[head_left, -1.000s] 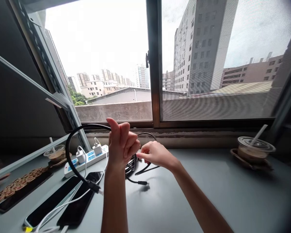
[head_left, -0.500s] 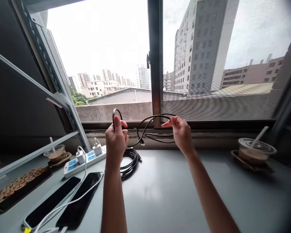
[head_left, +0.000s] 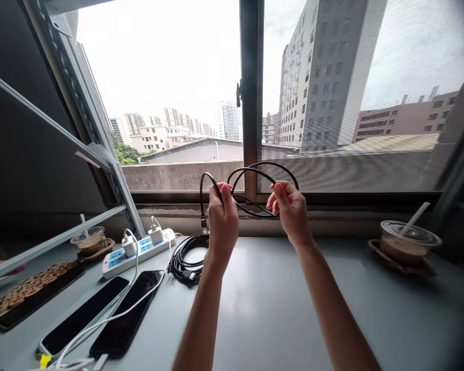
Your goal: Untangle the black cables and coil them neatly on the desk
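A thin black cable (head_left: 270, 165) hangs in loops between my two hands, above the desk and in front of the window. My left hand (head_left: 223, 216) is closed on the cable; one end with a plug (head_left: 203, 222) dangles to its left. My right hand (head_left: 293, 211) pinches the cable loops at the other side, thumb uppermost. Beneath my left hand, a coiled black cable (head_left: 181, 257) lies on the desk, partly hidden by my wrist and forearm.
A white power strip (head_left: 141, 255) with two chargers stands left of the coil. Two dark phones (head_left: 129, 314) with white cords lie in front. Drink cups stand at left (head_left: 90, 239) and right (head_left: 404, 242). A metal shelf frame (head_left: 118, 178) rises at left.
My left hand has moved right, closer to my right hand, bringing its part of the cable along. The loops now stand higher, and the plug end hangs left of my left hand.
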The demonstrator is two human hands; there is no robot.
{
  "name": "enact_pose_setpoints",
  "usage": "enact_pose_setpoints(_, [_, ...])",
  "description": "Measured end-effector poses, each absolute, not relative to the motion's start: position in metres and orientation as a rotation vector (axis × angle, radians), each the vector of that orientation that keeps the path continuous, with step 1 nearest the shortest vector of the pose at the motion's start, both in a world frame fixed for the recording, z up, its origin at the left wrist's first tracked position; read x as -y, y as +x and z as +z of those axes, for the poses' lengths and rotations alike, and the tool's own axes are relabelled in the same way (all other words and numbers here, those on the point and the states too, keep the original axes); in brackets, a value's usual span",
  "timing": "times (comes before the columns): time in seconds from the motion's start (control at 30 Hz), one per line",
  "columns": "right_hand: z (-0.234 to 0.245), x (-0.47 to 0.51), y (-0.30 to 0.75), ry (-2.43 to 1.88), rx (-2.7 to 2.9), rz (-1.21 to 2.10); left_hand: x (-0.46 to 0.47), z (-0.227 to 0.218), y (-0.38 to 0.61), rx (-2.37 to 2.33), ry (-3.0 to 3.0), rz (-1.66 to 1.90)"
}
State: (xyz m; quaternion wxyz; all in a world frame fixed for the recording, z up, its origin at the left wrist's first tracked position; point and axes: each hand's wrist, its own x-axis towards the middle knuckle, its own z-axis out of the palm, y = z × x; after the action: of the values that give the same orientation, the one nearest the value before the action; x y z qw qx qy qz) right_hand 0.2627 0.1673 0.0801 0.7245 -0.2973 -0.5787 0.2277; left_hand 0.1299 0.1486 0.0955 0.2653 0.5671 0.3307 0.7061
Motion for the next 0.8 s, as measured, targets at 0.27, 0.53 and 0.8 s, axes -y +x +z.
enact_pose_setpoints(0.27, [0.083, -0.168, 0.275, -0.439, 1.157, 0.621, -0.152, 0.101, 0.118, -0.696, 1.266, 2.339])
enact_pose_setpoints(0.53, [0.078, -0.171, 0.265, -0.675, 1.421, 0.609, -0.147, 0.107, 0.105, -0.476, 1.285, 2.070])
enact_pose_setpoints(0.8, [0.080, -0.156, 0.257, -1.094, 1.722, 0.473, -0.134, 0.111, 0.101, -0.394, 1.324, 1.820])
